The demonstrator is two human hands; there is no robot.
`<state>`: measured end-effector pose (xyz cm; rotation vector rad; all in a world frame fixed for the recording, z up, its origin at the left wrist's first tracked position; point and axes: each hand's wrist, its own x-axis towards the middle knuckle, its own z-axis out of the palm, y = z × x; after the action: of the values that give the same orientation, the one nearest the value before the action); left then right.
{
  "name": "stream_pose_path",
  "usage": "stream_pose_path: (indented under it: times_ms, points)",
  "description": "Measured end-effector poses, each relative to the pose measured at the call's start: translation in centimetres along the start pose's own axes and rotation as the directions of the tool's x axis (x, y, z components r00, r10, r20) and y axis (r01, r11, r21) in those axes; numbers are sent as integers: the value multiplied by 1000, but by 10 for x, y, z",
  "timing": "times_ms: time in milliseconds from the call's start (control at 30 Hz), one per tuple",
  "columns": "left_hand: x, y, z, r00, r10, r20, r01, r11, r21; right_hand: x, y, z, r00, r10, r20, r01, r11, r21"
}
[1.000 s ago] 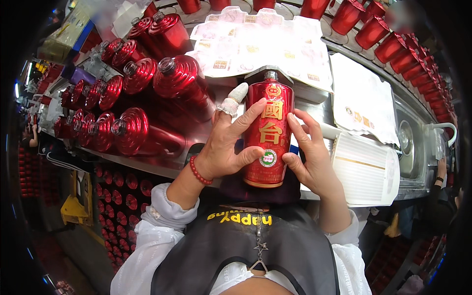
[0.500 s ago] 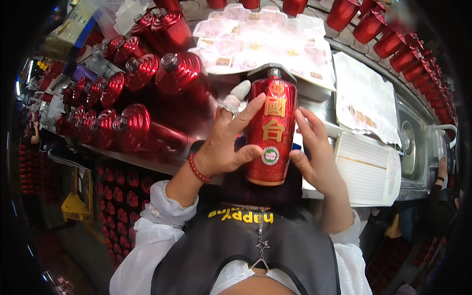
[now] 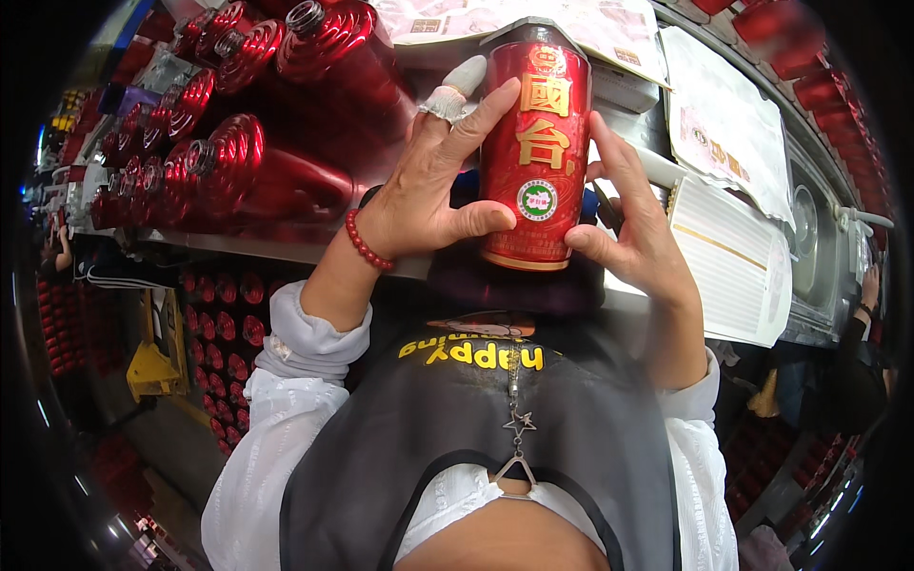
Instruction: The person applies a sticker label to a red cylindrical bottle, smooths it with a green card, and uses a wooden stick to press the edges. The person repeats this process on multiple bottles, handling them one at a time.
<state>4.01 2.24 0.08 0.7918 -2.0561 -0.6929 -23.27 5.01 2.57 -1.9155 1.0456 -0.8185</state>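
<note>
A red glossy bottle (image 3: 522,205) with gold characters and a round green-and-white emblem lies between my two hands, its neck end pointing away from me. My left hand (image 3: 419,190) presses its thumb and index fingertip on the bottle's left side. White wraps cover another finger of that hand, which points up, and a red bead bracelet circles the wrist. Along the right side, my right hand (image 3: 643,209) has its fingers and thumb against the bottle. Under the bottle is a dark support, mostly hidden.
Several red bottles (image 3: 347,62) crowd the bench at left. Printed label sheets (image 3: 609,29) lie at the back, another sheet (image 3: 714,114) at right, above a stack of white strips (image 3: 728,271). A yellow pallet jack (image 3: 152,371) stands at lower left. Another person's hand (image 3: 868,285) shows far right.
The whole view has shifted, so my hands, the bottle and the bench sit higher in the picture. Both hands stay on the bottle in nearly the same grip.
</note>
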Motion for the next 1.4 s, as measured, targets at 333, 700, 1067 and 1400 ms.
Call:
stream_pose_path:
  times_ms: [333, 700, 1067, 1400]
  points:
    - [0, 1, -1, 1000, -8, 7, 8, 1000, 21, 0, 10, 2, 996, -85, -7, 84, 995, -55]
    - [21, 42, 1, 945, 59, -322, 29, 965, 261, 1, -3, -4, 998, -41, 44, 42, 999, -15]
    - [30, 30, 1, 970, 49, -238, 15, 966, 259, 4, -2, -11, 995, -91, -39, 84, 983, -166]
    - [26, 25, 5, 969, 75, -237, -2, 956, 294, 7, -6, -10, 995, -100, 10, 100, 977, -186]
